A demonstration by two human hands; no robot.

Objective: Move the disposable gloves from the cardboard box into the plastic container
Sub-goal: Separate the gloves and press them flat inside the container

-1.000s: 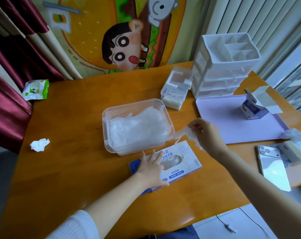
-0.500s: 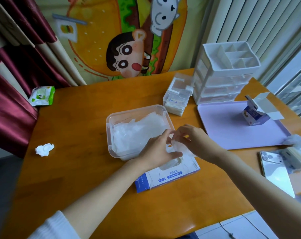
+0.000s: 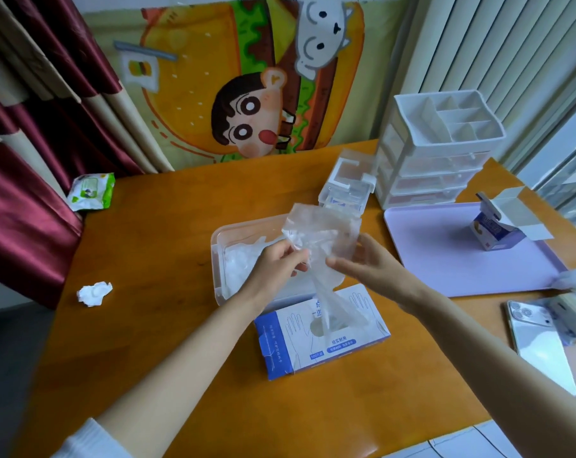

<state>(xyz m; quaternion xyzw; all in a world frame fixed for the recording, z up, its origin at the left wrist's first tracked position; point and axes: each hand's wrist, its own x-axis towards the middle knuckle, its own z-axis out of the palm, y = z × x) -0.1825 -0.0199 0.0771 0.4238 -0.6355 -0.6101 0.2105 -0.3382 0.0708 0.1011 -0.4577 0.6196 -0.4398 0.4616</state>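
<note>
— As held, where is the thin clear plastic glove (image 3: 323, 233)?
— Over the clear plastic container (image 3: 218, 256), tail in the blue-and-white cardboard box (image 3: 346, 342); left hand (image 3: 276, 266) and right hand (image 3: 369, 266) pinch it. Likely limp, slippery: take the cuff.

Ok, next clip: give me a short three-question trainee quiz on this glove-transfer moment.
1. True or false: the left hand and the right hand both hold one clear glove.
2. Its lower end trails into: A the cardboard box opening, B the purple tray, C the drawer unit.
3. Fill in: the plastic container already holds a pile of ___.
Key: 1 true; 2 A; 3 gloves.
</note>
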